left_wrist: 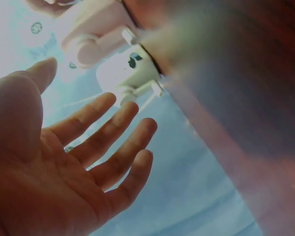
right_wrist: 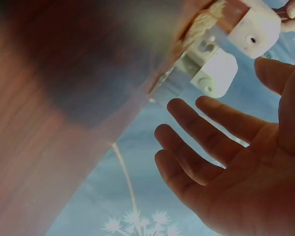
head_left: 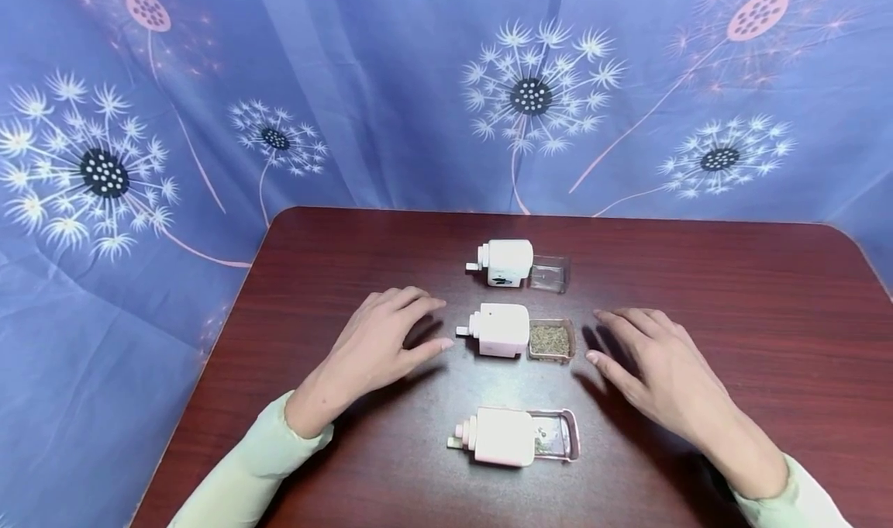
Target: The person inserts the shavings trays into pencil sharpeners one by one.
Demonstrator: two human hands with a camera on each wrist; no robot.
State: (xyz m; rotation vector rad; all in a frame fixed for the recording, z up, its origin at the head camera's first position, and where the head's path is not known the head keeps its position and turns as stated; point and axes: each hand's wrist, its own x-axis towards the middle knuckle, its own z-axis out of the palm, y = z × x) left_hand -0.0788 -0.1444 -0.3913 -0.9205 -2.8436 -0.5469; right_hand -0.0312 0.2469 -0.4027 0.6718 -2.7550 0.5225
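Three white hand-crank boxes, resembling pencil sharpeners, lie in a column in the head view: a far one point(head_left: 509, 260), a middle one point(head_left: 504, 329) and a near one point(head_left: 504, 436). Each crank points left, and a clear drawer sticks out on the right. Greenish-brown bits fill the middle drawer point(head_left: 551, 340); a few lie in the near drawer point(head_left: 558, 436). My left hand point(head_left: 380, 342) is beside the middle crank, fingers spread and relaxed, holding nothing. To the right of the middle drawer, my right hand point(head_left: 663, 365) also holds nothing, its fingers loosely extended.
The boxes lie on a dark reddish wooden table point(head_left: 732, 280) with rounded far corners. Behind it and along its left side hangs a blue cloth point(head_left: 391, 109) printed with dandelions. Bare tabletop extends beyond both hands.
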